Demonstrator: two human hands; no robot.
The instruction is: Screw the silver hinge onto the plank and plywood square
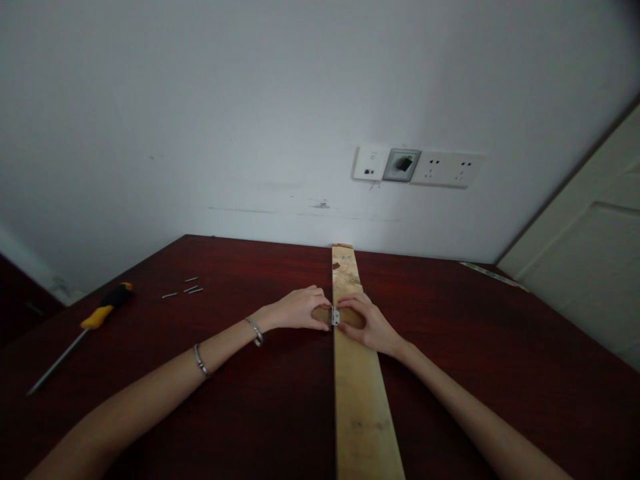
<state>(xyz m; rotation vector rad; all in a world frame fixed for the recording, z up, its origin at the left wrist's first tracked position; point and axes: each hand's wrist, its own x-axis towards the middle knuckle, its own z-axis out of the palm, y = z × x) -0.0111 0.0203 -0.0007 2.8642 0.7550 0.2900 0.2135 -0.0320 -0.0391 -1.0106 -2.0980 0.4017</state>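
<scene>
A long wooden plank [363, 400] lies on the dark red table, running from the near edge back towards the wall. Over its left edge, about two thirds of the way along, sits a small silver metal hinge [335, 316] with holes in it. My left hand [301, 308] comes in from the left, thumb and fingers closed at the hinge's left side. From the right, my right hand [375, 327] rests over the plank, its fingertips pinching at the hinge's other side. Brownish patches between the fingers of both hands are too dim to make out.
A screwdriver [100, 317] with a yellow and black handle lies at the table's left. Several small screws [190, 289] are scattered near it. Behind stands a white wall with socket plates [447, 168]. A thin patterned strip [493, 275] lies at the back right, near a pale door [590, 233].
</scene>
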